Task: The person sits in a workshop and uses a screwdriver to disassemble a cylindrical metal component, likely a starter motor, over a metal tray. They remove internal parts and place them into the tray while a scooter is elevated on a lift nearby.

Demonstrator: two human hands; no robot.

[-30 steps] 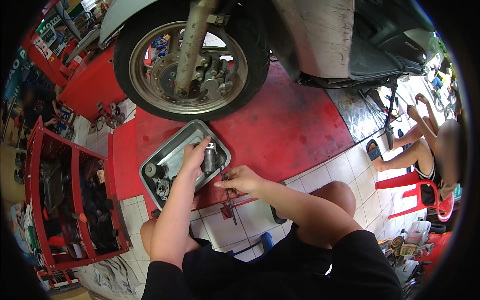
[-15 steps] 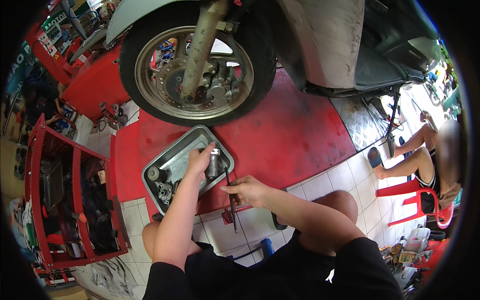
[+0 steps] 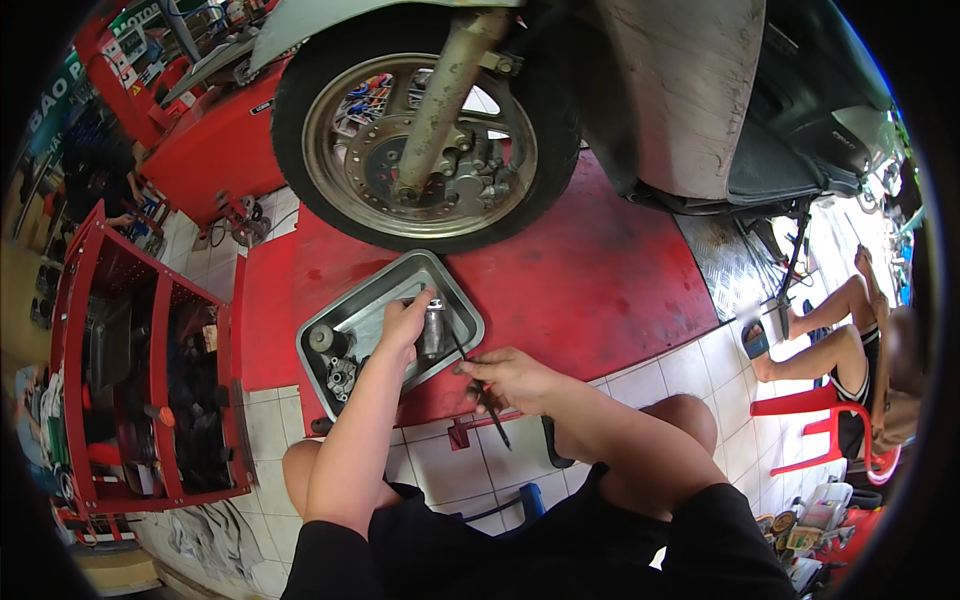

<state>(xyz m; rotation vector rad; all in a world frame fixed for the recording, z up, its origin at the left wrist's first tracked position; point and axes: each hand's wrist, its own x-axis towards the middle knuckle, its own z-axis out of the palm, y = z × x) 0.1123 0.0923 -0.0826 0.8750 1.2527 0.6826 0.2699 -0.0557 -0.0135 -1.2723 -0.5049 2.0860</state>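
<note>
My left hand [image 3: 408,318] grips a metal cylindrical part [image 3: 433,332] over the grey metal tray [image 3: 456,296]. My right hand [image 3: 494,380] holds a long, thin dark rod [image 3: 497,422] below and right of the cylinder, slanting out past the tray's corner; its upper tip is by the cylinder, and I cannot tell whether they touch. A dark round component [image 3: 328,340] and a cast metal part [image 3: 340,376] lie in the tray's left end. The tray rests on a red platform [image 3: 590,285].
A scooter's front wheel [image 3: 410,230] stands behind the tray. A red tool cart [image 3: 166,300] is at left, with a person [image 3: 100,185] beyond. Another person [image 3: 840,355] sits on a red chair [image 3: 805,405] at right. Tiled floor [image 3: 655,375] runs in front of the platform.
My right hand has shifted slightly right, and the rod now slants more, its lower end further right. The view has shifted a little. The seated person's raised hands have moved lower.
</note>
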